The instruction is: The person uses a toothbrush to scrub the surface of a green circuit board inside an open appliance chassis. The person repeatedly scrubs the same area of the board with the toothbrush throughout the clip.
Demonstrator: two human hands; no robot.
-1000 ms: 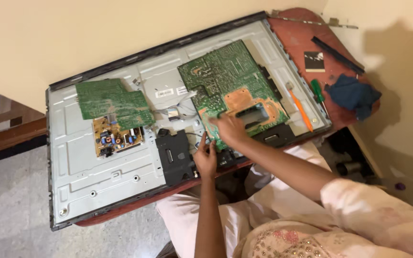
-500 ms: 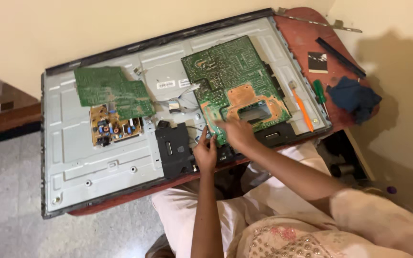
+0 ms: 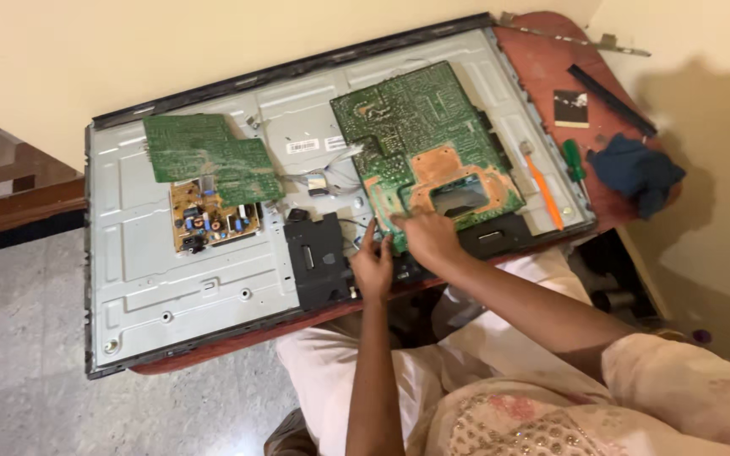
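Note:
An opened flat television panel [image 3: 154,279] lies back-up on a red-brown table. A large green circuit board [image 3: 420,127] sits at its upper right, flipped with solder side up. My right hand [image 3: 428,236] presses on that board's near left corner. My left hand [image 3: 372,266] is beside it, fingers pinched at thin wires by the black speaker block [image 3: 318,257]. I cannot tell whether it holds a wire. A smaller green board [image 3: 204,156] and a tan power board [image 3: 213,224] lie to the left.
An orange-handled screwdriver [image 3: 542,190] and a green-handled one [image 3: 572,160] lie at the panel's right edge. A dark blue cloth [image 3: 635,173], a small black card [image 3: 570,108] and a black strip [image 3: 610,100] rest on the table [image 3: 542,67]. A wall stands behind.
The camera view has shifted slightly. Both hands stay at the large board's near corner; my right hand has slid a little lower along its edge.

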